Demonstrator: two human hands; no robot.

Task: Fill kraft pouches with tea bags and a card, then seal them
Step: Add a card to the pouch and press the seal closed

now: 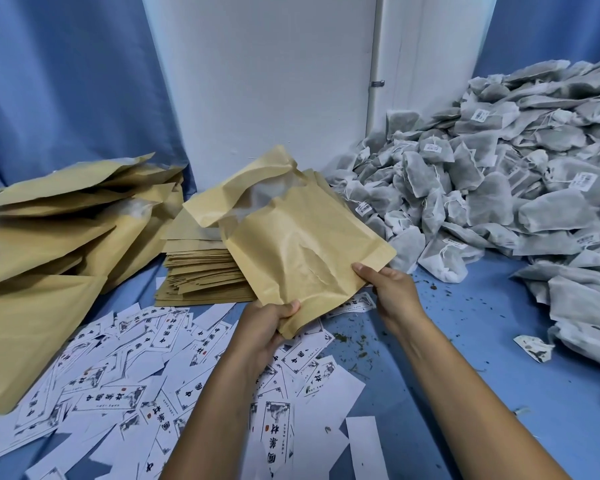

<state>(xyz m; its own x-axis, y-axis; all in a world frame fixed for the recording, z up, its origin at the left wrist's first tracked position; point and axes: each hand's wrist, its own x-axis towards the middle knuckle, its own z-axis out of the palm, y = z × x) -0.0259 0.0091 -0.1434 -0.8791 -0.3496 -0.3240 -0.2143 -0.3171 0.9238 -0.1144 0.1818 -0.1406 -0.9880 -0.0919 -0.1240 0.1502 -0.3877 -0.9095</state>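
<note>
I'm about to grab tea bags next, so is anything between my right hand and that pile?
Nothing visible. The right hand grips the pouch corner, and the tea bags lie just beyond it to the right, across bare blue cloth.

Curtains: blue curtains hang at the back, on the left and far right.
Wall: a white wall stands between them.
Pipe: a thin white pipe runs up the wall.
Crumbs: small green crumbs lie on the blue counter.
</note>
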